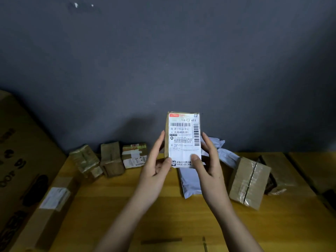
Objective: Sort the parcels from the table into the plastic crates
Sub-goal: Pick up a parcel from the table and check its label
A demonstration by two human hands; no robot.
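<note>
I hold a small flat cardboard parcel (183,135) upright above the wooden table (145,206), its white shipping label facing me. My left hand (156,160) grips its left edge, thumb on the lower left corner. My right hand (207,159) grips its right edge, thumb on the label's lower part. Three small taped boxes (111,159) sit in a row at the back left. A white plastic mailer bag (192,180) lies behind my right hand. No plastic crate is in view.
A taped cardboard box (249,182) and another brown parcel (280,173) lie at the right. A long narrow box with a label (49,206) lies along the table's left edge, beside a large printed carton (20,160). A dark grey wall rises behind.
</note>
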